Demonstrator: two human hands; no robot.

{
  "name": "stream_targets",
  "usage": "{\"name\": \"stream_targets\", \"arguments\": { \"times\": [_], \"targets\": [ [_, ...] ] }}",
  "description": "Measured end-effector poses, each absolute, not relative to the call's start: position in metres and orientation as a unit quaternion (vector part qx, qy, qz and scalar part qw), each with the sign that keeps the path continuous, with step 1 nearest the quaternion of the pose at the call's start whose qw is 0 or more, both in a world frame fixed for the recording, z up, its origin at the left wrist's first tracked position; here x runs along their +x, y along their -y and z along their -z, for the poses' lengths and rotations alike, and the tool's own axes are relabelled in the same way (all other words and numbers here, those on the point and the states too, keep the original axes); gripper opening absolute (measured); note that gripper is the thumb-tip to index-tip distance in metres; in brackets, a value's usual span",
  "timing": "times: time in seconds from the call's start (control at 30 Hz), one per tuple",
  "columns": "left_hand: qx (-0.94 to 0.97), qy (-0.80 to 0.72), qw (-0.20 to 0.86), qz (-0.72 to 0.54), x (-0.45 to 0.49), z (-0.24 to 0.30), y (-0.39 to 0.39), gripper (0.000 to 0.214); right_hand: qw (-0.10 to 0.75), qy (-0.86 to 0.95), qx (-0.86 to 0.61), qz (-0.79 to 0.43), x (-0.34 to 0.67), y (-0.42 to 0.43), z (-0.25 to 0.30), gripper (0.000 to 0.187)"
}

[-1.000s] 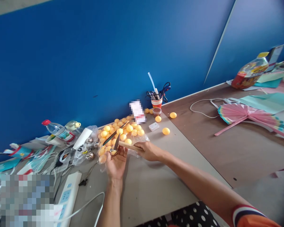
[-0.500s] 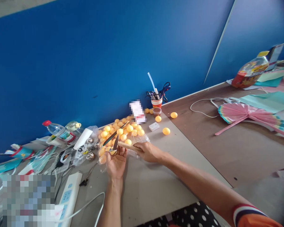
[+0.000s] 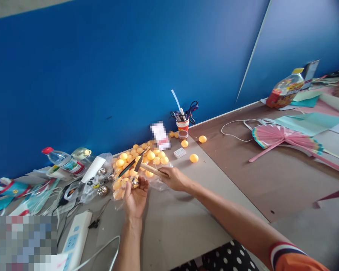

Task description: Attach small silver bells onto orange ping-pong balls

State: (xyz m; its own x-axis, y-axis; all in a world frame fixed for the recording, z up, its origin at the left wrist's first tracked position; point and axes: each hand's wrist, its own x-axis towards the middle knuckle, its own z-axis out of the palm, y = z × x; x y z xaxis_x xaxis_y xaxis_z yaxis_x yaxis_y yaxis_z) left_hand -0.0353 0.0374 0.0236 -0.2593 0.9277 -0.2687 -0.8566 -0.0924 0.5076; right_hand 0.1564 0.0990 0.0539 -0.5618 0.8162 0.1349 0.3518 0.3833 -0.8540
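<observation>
My left hand (image 3: 136,197) is palm up, its fingers curled around a shiny, patterned metallic ball (image 3: 135,182). My right hand (image 3: 176,178) is closed around the wooden handle of a hammer (image 3: 154,170). Its dark, wedge-like head hangs just above the ball, apart from it. Behind both hands, a clear plastic bag of orange ping-pong balls (image 3: 150,155) lies on the table, with a long dark pointed strip (image 3: 127,168) across it. Several similar metallic balls (image 3: 103,191) rest to the left of my left hand.
Loose ping-pong balls (image 3: 194,158), a small white box (image 3: 179,153) and a cup of pens (image 3: 182,124) stand beyond my right hand. Bottles (image 3: 64,162), cables and a power strip (image 3: 77,237) crowd the left. A pink paper fan (image 3: 282,136) lies right; a blue partition (image 3: 124,75) closes the back.
The hammer head has lifted away from the metallic ball, which it overlapped before. The ball stays in my left hand. The whole view has shifted slightly to the right.
</observation>
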Motion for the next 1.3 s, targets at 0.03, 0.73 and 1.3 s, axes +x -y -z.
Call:
{"name": "stream_targets", "arguments": {
  "times": [0.03, 0.73, 1.3],
  "targets": [
    [0.063, -0.311, 0.596, -0.738, -0.034, -0.023, -0.038, 0.025, 0.276, 0.781, -0.383, -0.409, 0.156, -0.101, -0.052, 0.003],
    [0.163, -0.344, 0.591, -0.711, -0.02, -0.027, -0.036, 0.026, 0.167, 0.85, -0.433, -0.25, 0.151, -0.098, -0.039, 0.02],
    [0.156, -0.38, 0.6, -0.686, -0.021, -0.017, -0.04, 0.029, 0.252, 0.836, -0.46, -0.162, 0.153, -0.112, -0.032, 0.023]
  ]
}}
